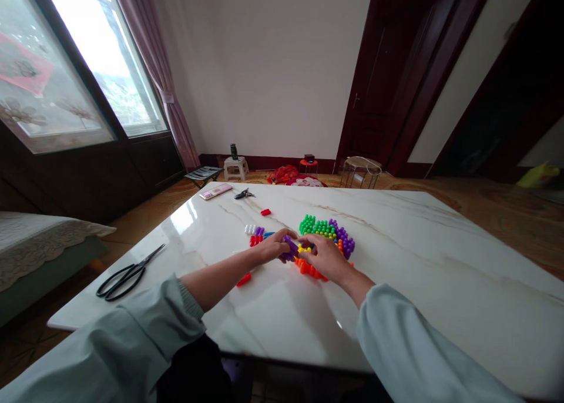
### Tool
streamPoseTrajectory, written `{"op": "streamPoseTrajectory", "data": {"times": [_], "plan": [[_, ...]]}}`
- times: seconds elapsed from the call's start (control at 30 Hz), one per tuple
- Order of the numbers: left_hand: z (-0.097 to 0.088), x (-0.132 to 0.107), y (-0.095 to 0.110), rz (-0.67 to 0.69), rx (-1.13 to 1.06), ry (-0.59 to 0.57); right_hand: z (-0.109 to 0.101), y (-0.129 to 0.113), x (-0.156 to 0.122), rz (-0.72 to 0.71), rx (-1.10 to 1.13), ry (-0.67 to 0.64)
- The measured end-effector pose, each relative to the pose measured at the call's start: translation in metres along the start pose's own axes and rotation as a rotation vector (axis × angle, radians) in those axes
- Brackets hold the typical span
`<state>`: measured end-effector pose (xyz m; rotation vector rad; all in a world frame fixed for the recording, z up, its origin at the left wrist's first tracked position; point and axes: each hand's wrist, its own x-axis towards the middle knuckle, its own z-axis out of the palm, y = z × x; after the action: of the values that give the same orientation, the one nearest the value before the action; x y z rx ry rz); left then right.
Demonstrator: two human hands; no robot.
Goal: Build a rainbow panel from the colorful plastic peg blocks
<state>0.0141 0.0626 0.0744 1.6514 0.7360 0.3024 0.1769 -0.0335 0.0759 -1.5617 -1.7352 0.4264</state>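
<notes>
My left hand point(275, 247) is closed around a few purple plastic beads point(289, 248) over the middle of the table. Close by on the right, my right hand point(325, 256) has its thumb and fingers curled in toward the purple beads, with yellow beads point(305, 248) showing between them. What its fingertips grip, I cannot make out. Under and behind the right hand lies a cluster of bead pieces: green point(315, 224), purple point(344, 238) and orange point(311, 269). Left of my hands are red bead strips point(256, 239) and white bead strips point(250, 229).
The marble-patterned table point(418, 262) also bears black-handled scissors point(130, 272) at the left, a phone point(215, 192) and a dark tool point(244, 194) at the back. Loose red pieces lie at the back point(265, 212) and near my left forearm point(244, 280). Stools stand beyond.
</notes>
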Motion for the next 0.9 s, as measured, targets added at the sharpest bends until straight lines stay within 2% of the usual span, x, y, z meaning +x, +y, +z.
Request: {"op": "streamPoseTrajectory", "data": {"times": [0.13,0.23,0.37,0.5,0.6,0.67,0.8,0.9], "plan": [[0.01,-0.007,0.009,0.054,0.035,-0.081,-0.002,-0.008,-0.002,-0.094,0.032,-0.011],[0.015,-0.011,0.013,0.097,0.122,-0.142,-0.003,-0.012,-0.003,-0.103,0.042,-0.043],[0.019,-0.016,0.017,0.113,0.228,-0.145,-0.004,-0.016,-0.005,-0.094,0.025,-0.08],[0.018,-0.016,0.015,0.239,0.268,-0.152,-0.007,-0.021,-0.006,-0.153,-0.027,-0.093],[0.016,-0.012,0.01,0.322,0.249,-0.114,-0.008,-0.023,-0.005,-0.173,-0.061,-0.071],[0.015,-0.011,0.008,0.331,0.265,-0.075,-0.01,-0.023,-0.005,-0.162,-0.083,-0.048],[0.015,-0.008,0.007,0.349,0.342,-0.008,-0.013,-0.019,-0.005,-0.054,-0.059,-0.026],[0.013,-0.005,0.002,0.384,0.321,0.043,-0.023,-0.01,-0.004,0.053,0.027,0.025]]}}
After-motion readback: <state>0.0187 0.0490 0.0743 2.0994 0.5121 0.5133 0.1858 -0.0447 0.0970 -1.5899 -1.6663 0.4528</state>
